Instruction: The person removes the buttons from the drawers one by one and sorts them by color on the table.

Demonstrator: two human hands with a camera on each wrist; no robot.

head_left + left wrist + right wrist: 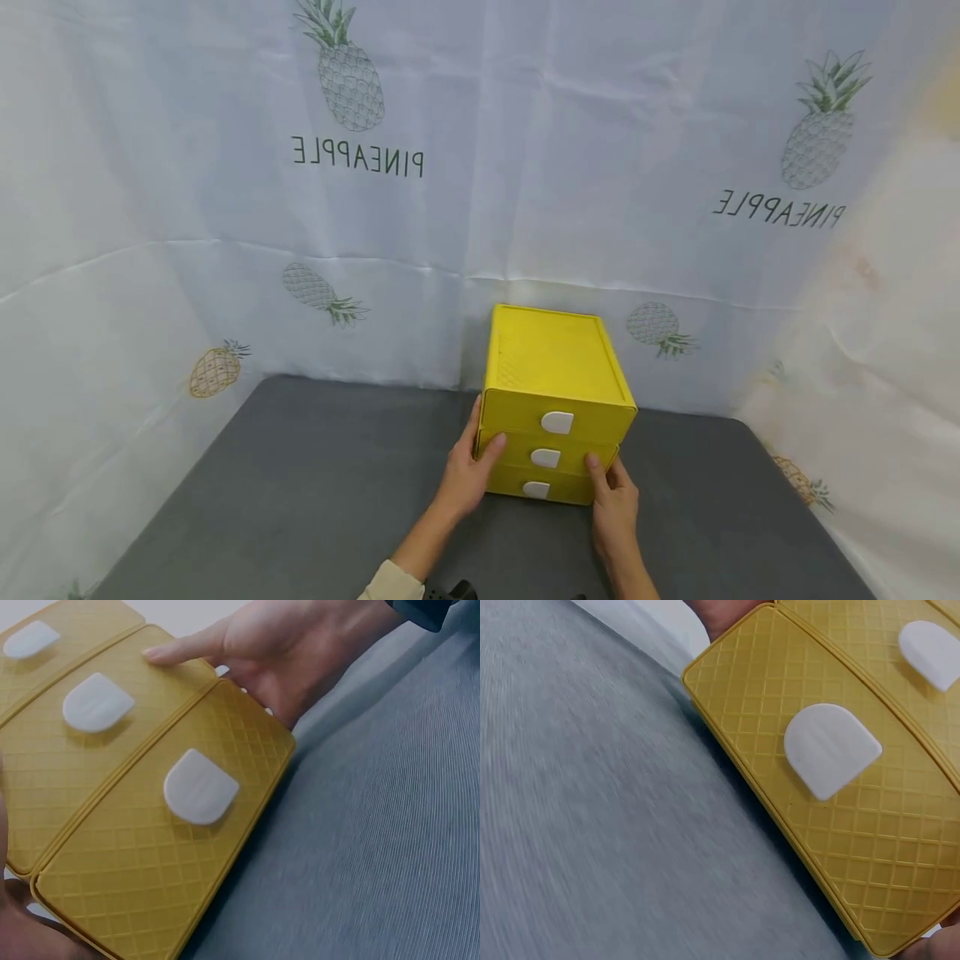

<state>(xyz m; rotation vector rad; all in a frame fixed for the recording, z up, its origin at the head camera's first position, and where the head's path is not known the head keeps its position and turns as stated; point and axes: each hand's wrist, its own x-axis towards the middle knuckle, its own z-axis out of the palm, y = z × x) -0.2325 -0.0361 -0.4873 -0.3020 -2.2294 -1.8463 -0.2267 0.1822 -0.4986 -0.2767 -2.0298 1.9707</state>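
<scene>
A yellow three-drawer storage box [558,350] stands at the far middle of the grey table, its front facing me. Each drawer front carries a white rounded tab handle [557,422]. My left hand [465,482] grips the box's left side, thumb on the middle drawer front and fingers along the side wall. At the opposite side my right hand [617,508] holds it the same way, thumb on the front. The left wrist view shows the waffle-patterned bottom drawer [150,847] and the left thumb pressed to the drawer above. All drawers look closed. Fingertips behind the side walls are hidden.
The grey table [322,492] stretches to both sides of the box. A white curtain [480,167] with printed pineapples hangs right behind the table's back edge and along the left and right sides.
</scene>
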